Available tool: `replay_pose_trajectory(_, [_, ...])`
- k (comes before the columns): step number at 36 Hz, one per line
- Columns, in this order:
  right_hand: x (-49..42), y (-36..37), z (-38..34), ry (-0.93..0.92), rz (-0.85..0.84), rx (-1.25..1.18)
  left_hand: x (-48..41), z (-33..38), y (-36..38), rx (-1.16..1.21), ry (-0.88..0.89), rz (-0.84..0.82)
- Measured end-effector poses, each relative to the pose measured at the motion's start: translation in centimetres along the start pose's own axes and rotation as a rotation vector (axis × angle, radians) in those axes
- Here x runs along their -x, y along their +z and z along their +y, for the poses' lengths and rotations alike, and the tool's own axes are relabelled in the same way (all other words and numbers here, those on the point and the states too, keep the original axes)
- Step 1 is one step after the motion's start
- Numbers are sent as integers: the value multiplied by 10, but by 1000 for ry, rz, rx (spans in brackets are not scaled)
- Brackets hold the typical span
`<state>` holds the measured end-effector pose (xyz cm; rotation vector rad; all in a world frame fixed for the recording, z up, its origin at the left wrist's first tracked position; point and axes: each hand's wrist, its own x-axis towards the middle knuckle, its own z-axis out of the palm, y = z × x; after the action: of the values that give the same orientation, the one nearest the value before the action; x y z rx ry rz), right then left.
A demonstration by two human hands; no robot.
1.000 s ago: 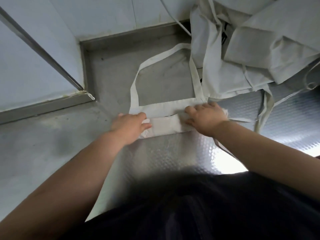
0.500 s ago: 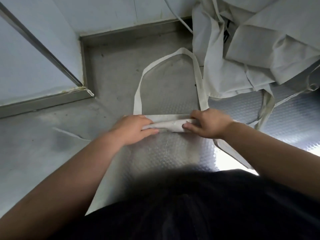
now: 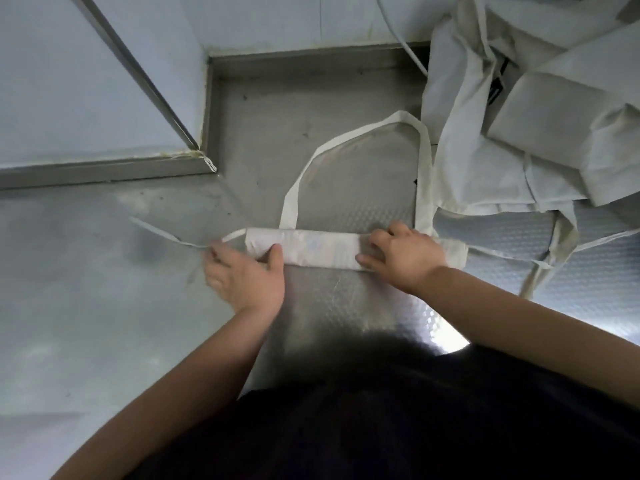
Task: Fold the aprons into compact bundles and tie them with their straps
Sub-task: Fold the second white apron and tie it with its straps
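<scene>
A cream apron is folded into a long narrow strip (image 3: 318, 249) lying crosswise on the metal counter (image 3: 104, 306). Its neck loop (image 3: 363, 133) arcs away from me beyond the strip. My left hand (image 3: 246, 275) sits at the strip's left end, thumb on the fabric, fingers by the thin waist strap (image 3: 156, 232) that trails off to the left. My right hand (image 3: 401, 254) presses down on the right part of the strip with curled fingers. Another waist strap (image 3: 540, 258) runs off to the right.
A heap of loose cream aprons (image 3: 540, 109) fills the back right, overlapping the neck loop's right side. A raised metal ledge and wall panel (image 3: 104, 168) bound the counter at back left. My dark clothing (image 3: 381, 410) covers the near edge.
The apron went from a wider fold to a narrow strip rolled toward me. My left hand shifted left to the strip's end, and the left waist strap now lies stretched out.
</scene>
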<state>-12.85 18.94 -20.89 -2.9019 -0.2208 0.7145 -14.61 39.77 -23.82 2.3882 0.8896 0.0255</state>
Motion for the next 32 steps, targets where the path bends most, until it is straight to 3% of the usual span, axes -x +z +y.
replay_pose_trajectory(3, [-5,-2,-4,-8,-9,9,3,13,1,311,-353,-101])
replay_pose_trajectory(6, [-8,-2,-4,-23,-22,0,-3,23,6,572,-555,-141])
replay_pose_trajectory(11, [-9,2,-2,-24,-19,-23,-7,33,1,778,-576,-231])
replay_pose_trajectory(16, [-9,6,-3,-18,6,-30,3,30,12,666,-270,-82])
replay_pose_trajectory(20, [-9,10,-3,-24,31,-29,15,31,20,329,-2,17])
replay_pose_trajectory(24, [-6,13,-2,-36,72,-36,17,24,34,-98,559,162])
replay_pose_trajectory(26, [-3,16,0,-61,86,-58,12,14,40,-190,805,226])
replay_pose_trajectory(29, [7,21,15,-56,130,-134,14,2,41,-189,1057,129])
replay_pose_trajectory(32, [13,24,27,7,157,-160,22,4,33,-158,1171,40])
